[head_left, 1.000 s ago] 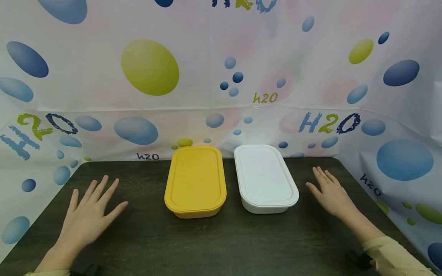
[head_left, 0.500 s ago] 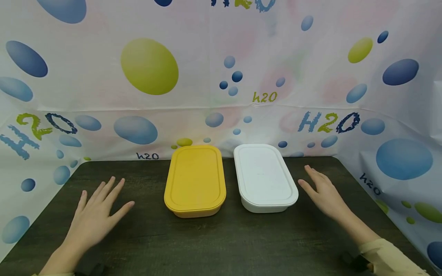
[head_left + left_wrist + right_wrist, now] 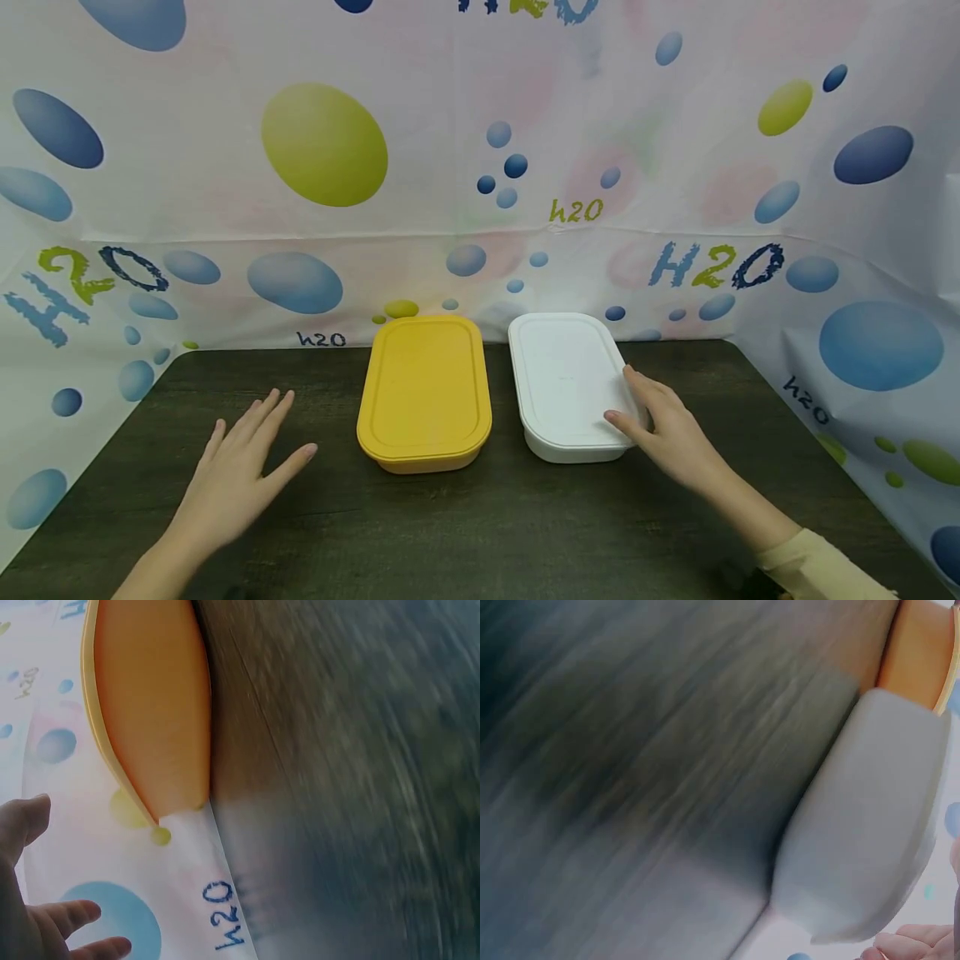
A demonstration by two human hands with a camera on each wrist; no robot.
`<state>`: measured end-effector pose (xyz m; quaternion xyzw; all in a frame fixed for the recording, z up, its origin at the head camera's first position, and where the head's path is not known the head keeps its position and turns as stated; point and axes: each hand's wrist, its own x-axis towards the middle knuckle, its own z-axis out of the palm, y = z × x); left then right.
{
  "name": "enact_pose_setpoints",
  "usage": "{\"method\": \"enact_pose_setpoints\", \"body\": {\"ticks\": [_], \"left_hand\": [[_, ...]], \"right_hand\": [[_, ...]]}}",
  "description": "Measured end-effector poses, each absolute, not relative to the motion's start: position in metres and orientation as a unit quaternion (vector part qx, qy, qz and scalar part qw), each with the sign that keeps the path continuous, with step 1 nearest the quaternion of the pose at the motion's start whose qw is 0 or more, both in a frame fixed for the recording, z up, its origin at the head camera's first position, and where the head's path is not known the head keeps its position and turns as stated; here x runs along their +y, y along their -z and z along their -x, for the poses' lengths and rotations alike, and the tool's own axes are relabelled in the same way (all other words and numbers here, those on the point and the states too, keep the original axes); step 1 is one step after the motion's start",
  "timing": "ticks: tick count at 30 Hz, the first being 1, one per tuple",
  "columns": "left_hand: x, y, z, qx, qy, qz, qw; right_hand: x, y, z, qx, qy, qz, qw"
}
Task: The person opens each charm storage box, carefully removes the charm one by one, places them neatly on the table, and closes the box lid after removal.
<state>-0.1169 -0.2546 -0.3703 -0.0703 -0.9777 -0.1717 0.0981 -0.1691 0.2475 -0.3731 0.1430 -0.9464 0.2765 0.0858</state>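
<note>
Two lidded rectangular containers stand side by side on the dark table, a yellow one (image 3: 424,387) and, to its right, a white one (image 3: 566,379). My right hand (image 3: 671,433) is at the white container's right side, its fingers extended and its thumb over the lid's near right corner; whether it touches cannot be told. Left of the yellow container, my left hand (image 3: 236,475) is held with fingers spread and nothing in it. In the left wrist view the yellow container (image 3: 150,705) stands apart from the fingers. The right wrist view shows the white container's side (image 3: 855,817).
The dark wood-grain table (image 3: 450,542) has its far edge against a white sheet (image 3: 450,167) printed with coloured bubbles and lettering. The sheet also runs along both sides of the table. A narrow gap separates the two containers.
Both hands have moved inward. The right hand has come left from the table's right part to the white container; the left hand has shifted right, towards the yellow one. Both containers stay put.
</note>
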Motion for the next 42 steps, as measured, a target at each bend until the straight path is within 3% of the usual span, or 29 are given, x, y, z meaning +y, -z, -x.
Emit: {"method": "enact_pose_setpoints", "body": {"ticks": [24, 42], "left_hand": [[-0.22, 0.371, 0.118, -0.973, 0.202, 0.091, 0.067], [-0.204, 0.373, 0.125, -0.969, 0.216, 0.105, 0.061]], "right_hand": [[0.168, 0.372, 0.16, -0.907, -0.307, -0.268, 0.1], [0.122, 0.367, 0.152, -0.894, -0.345, -0.28, 0.052]]}}
